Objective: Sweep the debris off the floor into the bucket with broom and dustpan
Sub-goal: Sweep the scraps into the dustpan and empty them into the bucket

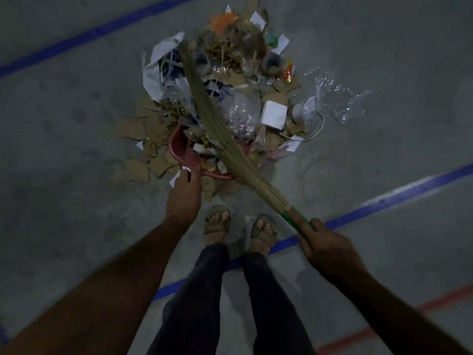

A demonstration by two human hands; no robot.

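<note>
Dustpan: red dustpan (179, 147) on the floor at the near edge of the debris pile (230, 80), holding scraps of cardboard, paper and white bits.
Broom: grass broom (204, 106) lies slantwise over pan and pile, its tip at the pile's far left.
Left hand: left hand (183, 193) grips the pan's near rim.
Right hand: right hand (325, 244) is clamped round the green handle.
Edges: blue floor lines (384, 201) run before and behind the pile; bare grey floor (64, 137) on both sides.
Feet: sandalled feet (217, 221) just behind the pan.
</note>
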